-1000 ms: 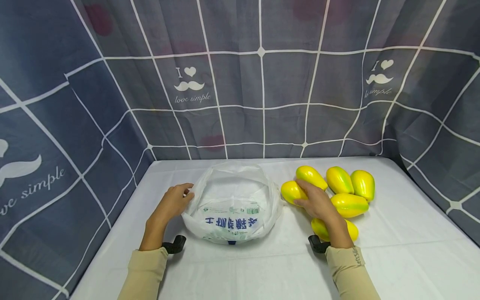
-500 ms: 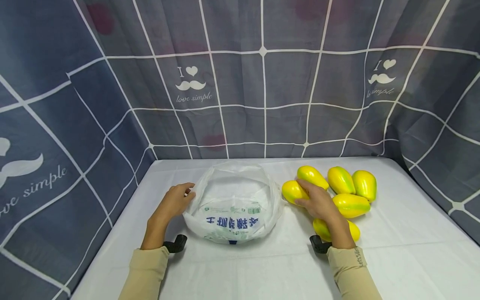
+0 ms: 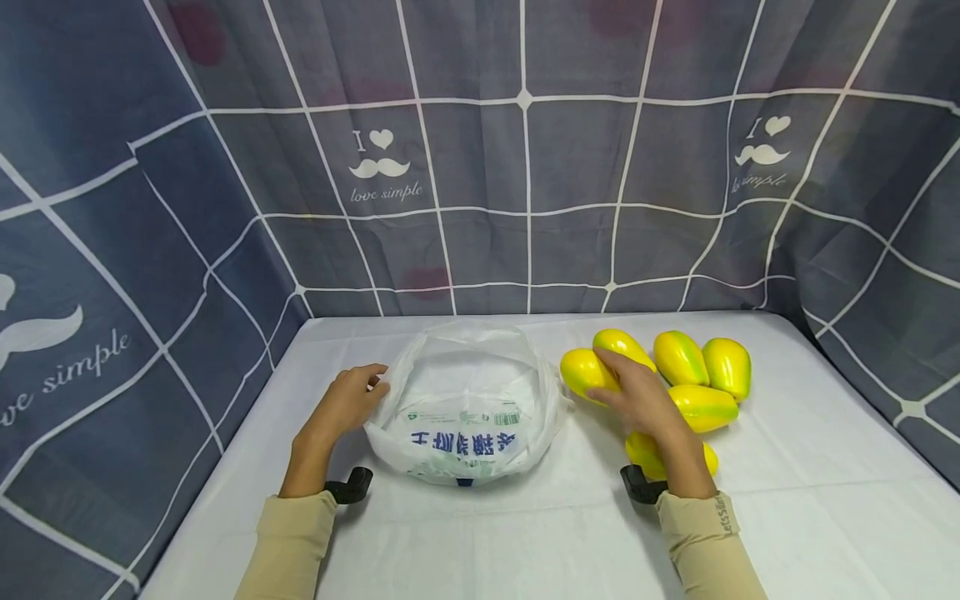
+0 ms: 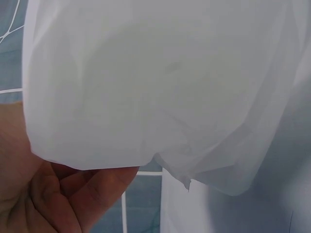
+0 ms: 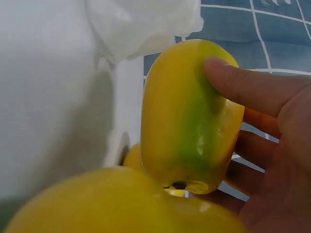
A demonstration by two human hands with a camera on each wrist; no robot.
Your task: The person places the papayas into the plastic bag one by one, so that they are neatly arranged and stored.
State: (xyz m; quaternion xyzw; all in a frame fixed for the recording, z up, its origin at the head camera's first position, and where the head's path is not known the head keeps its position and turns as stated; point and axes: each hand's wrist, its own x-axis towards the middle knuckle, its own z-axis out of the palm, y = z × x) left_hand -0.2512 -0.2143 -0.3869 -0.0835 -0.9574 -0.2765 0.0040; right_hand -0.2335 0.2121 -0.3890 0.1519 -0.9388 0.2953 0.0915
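Note:
A white plastic bag with blue print lies on the table, its mouth gaping. My left hand is at the bag's left rim, fingers curled and pinching the edge; the plastic partly hides the fingertips in the left wrist view. To the bag's right, my right hand grips a yellow mango with a green streak, thumb on one side and fingers round the other. That mango is slightly raised in the right wrist view, with another mango in the near foreground.
Several more mangoes lie behind and right of my right hand, among them a far one, a rightmost one and one partly under my wrist. A grey checked curtain surrounds the white-covered table.
My right hand has lifted the mango slightly up from where it lay. My left hand and the bag have stayed in place.

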